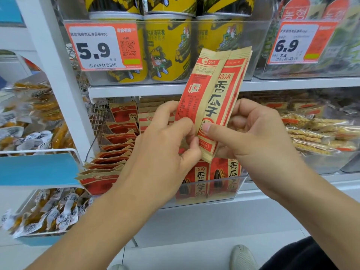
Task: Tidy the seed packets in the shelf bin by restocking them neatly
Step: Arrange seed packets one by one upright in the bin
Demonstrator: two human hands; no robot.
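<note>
Red and tan seed packets [213, 94] are held upright in front of the shelf, a little above the clear shelf bin [224, 189]. My left hand [161, 151] pinches the lower left edge of the left packet, whose back faces me. Thumb on the front, my right hand [251, 133] grips the lower part of the right packet. Inside the bin, a row of the same packets [113, 152] leans back along the left side, and two stand upright at the front [218, 172]. Both hands hide the middle of the bin.
Above is a shelf of yellow snack tubs [167, 47] with price tags 5.9 [101, 47] and 6.9 [298, 43]. A bin of wrapped snack bars [315, 137] sits to the right. Wire racks of small wrapped snacks [37, 121] hang on the left.
</note>
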